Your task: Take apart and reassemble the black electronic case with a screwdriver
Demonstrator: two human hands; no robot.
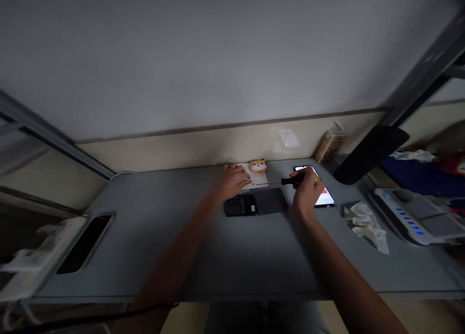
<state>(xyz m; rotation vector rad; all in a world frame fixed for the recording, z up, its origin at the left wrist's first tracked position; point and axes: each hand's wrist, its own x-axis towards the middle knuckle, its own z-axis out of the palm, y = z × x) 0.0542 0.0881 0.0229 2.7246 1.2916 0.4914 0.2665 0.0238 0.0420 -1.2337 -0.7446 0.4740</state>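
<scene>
My right hand [308, 189] grips the black handle of a screwdriver [288, 180], its thin shaft pointing left. The tip is over a white sheet [260, 180], close to a tiny dark speck that may be a screw. My left hand [234, 179] lies on the left part of that sheet, fingers spread and slightly bent. Just in front of the sheet is a dark flat case with a green circuit board [240, 205] showing. A dark flat cover [269, 201] adjoins it on the right. An orange-and-white animal-face figure [258, 166] stands on the sheet's back edge.
Beside my right hand lies a lit phone [324, 197]. Further right are crumpled tissue [366, 225], a dark cylinder [370, 152], a carton [331, 144] and a white device with blue lights [417, 218]. A dark phone [86, 243] lies at the desk's left end.
</scene>
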